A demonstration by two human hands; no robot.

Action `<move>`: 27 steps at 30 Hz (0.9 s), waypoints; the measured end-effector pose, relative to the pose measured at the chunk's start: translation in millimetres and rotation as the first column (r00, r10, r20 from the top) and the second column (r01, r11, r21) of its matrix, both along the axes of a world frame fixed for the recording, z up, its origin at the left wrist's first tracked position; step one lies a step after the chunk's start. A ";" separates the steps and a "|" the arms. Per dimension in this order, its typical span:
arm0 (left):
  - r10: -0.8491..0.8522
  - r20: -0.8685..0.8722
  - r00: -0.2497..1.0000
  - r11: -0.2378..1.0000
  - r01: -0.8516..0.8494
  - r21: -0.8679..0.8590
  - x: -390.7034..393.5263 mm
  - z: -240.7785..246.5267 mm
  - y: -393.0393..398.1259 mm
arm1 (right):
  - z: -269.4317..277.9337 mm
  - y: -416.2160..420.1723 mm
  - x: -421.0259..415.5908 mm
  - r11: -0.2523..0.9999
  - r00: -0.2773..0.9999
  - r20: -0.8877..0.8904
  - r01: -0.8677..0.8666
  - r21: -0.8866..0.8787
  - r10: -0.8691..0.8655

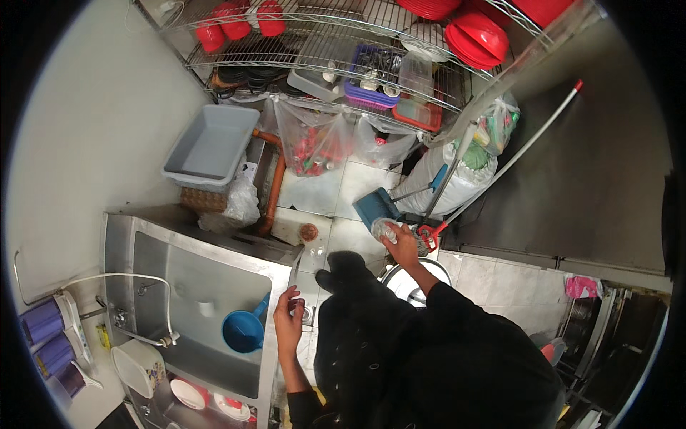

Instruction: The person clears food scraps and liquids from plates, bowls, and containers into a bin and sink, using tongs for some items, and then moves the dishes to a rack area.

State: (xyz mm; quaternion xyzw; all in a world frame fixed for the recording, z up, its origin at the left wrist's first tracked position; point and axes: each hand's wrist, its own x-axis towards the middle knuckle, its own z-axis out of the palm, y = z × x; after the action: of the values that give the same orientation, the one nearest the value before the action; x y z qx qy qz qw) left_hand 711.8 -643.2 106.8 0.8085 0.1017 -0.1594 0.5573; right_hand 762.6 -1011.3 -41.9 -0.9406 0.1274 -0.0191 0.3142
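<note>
My right hand point(402, 245) grips a clear plastic or glass cup point(383, 229), held out above the floor in front of the blue dustpan point(375, 206). My left hand point(289, 319) hovers beside the right rim of the stainless steel sink point(278, 300), its fingers loosely bent and apart. A small shiny object point(307, 315) shows just past those fingertips; what it is I cannot tell. Inside the sink basin lies a blue plastic dipper point(242, 331), with a small white object point(205, 309) to its left.
A wire shelf point(321, 53) holds red bowls point(476, 40) and baskets. Clear bags point(313, 139) hang below it. A grey tub point(211, 142) stands behind the sink. Mop and broom handles point(514, 161) lean on the right, near a white sack point(429, 179) and a round white-rimmed bin point(415, 281).
</note>
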 end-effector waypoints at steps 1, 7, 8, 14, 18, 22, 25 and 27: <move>0.011 -0.009 1.000 1.000 -0.011 0.009 2.5 -2.9 -3.8 | 2.8 -7.5 11.9 1.000 1.000 -0.010 -0.004 0.010 0.004; 0.101 -0.100 0.990 0.995 -0.101 0.010 24.5 -7.9 -18.4 | -58.9 -44.5 110.2 0.996 0.993 -0.073 0.089 -0.030 -0.091; 0.087 -0.098 0.991 0.996 -0.083 0.042 25.8 -12.3 -21.6 | -71.2 -47.6 142.2 0.989 0.984 -0.101 0.144 -0.034 -0.147; 0.076 -0.334 0.940 0.997 -0.076 0.014 77.6 -52.1 -65.7 | -242.4 -125.3 293.7 0.885 0.880 -0.097 0.463 -0.045 -0.465; 0.100 -0.305 0.947 0.994 -0.108 -0.009 131.4 -12.8 -106.8 | -233.2 -77.1 310.3 0.989 0.915 -0.394 0.128 0.079 -0.087; 0.167 -0.200 0.965 0.984 -0.177 -0.033 138.8 3.7 -111.2 | -240.1 -18.9 263.3 0.881 0.889 -0.198 -0.333 0.336 0.412; 0.366 -0.160 0.917 0.929 -0.370 0.008 116.3 26.5 -99.4 | -123.6 75.4 247.7 0.736 0.638 -0.407 -0.410 0.539 0.654; 0.391 -0.047 0.919 0.921 -0.390 0.026 88.3 27.7 -81.5 | -48.0 127.1 238.0 0.522 0.416 -0.328 -0.550 0.652 0.848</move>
State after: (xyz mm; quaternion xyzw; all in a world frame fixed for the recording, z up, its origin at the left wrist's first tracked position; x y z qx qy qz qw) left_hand 800.1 -724.7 134.5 0.7723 0.2761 -0.0649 0.5684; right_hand 1000.6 -884.2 -89.9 -0.7505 -0.1963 0.4551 0.4372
